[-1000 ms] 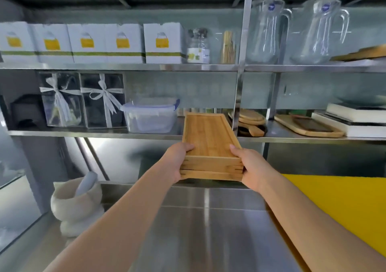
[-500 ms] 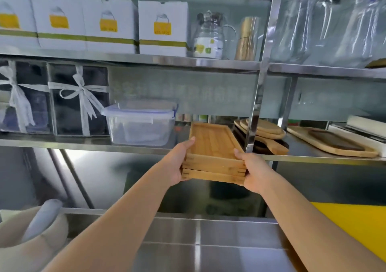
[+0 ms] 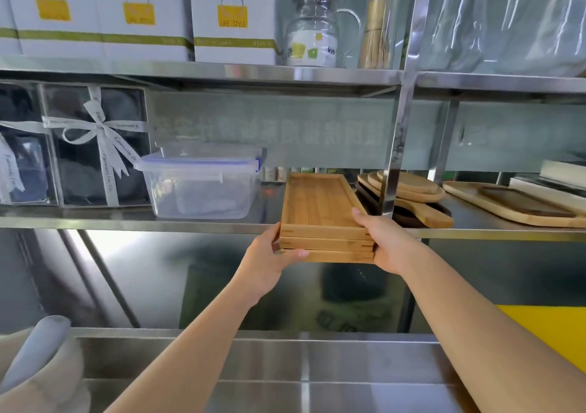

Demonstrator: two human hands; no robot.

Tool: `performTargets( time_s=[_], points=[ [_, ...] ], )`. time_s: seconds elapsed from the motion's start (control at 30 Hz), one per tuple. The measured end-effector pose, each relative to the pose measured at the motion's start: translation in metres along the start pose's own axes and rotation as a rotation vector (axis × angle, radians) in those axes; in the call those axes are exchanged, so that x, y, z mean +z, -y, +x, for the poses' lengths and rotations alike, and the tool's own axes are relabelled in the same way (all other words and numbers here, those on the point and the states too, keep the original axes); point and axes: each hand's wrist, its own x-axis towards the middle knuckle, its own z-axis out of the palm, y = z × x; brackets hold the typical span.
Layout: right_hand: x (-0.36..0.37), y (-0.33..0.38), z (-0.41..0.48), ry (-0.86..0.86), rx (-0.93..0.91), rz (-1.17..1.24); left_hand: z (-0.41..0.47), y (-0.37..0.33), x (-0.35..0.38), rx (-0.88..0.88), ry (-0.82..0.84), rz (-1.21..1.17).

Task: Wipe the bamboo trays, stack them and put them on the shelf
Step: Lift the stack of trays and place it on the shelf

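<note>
— Left hand [image 3: 269, 262] clamped on the near left corner of the bamboo trays [image 3: 320, 202], thumb along the side, fingers curled under. Right hand [image 3: 385, 241] gripping the near right corner likewise, thumb up on the top rim.

— And where in the head view?

— Dead centre. Three trays nested in one stack, far end already over the shelf [image 3: 126, 222], near end hanging off the front lip toward six o'clock. Whether resting on the steel or just above it, impossible to tell.

— Neighbours?

— Clear plastic container [image 3: 199, 187] at nine o'clock, near but apart. Upright post [image 3: 393, 146] and round wooden boards [image 3: 409, 190] close at three o'clock. Steel surface [image 3: 285, 390] far below.

— How likely to handle?

— Stiff and light, probably. Smooth bamboo, so top trays apt to slide on a tilt. Best kept level, held at both near corners with fingers beneath the lowest tray, then pushed straight toward twelve o'clock. Little room at three o'clock; worth minding the post.
</note>
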Motion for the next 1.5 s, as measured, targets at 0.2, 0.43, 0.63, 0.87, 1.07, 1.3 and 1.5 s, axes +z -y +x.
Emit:
performTargets(
  time_s=[0.2,0.43,0.63,0.87,1.07,1.3,1.5],
  points=[
    [0.000,-0.001,-0.002,0.092,-0.077,-0.125,0.001,0.003,0.002,-0.008,-0.090,0.046],
    [-0.022,-0.038,-0.009,0.280,-0.483,-0.447,-0.005,0.010,0.002,0.067,-0.125,0.057],
    [-0.016,-0.049,0.003,0.187,-0.598,-0.490,-0.001,0.015,0.005,0.088,-0.168,0.084],
    [-0.011,-0.044,0.017,0.177,-0.620,-0.556,0.012,0.015,0.008,0.064,-0.214,0.086],
    [-0.010,-0.033,0.043,0.025,-0.568,-0.811,0.040,0.020,0.007,0.056,-0.248,0.222],
    [-0.002,-0.025,0.074,-0.042,-0.537,-0.933,0.074,0.027,0.007,0.033,-0.306,0.405],
    [0.002,-0.022,0.091,-0.032,-0.521,-0.915,0.090,0.029,0.008,0.039,-0.274,0.422]
  ],
)
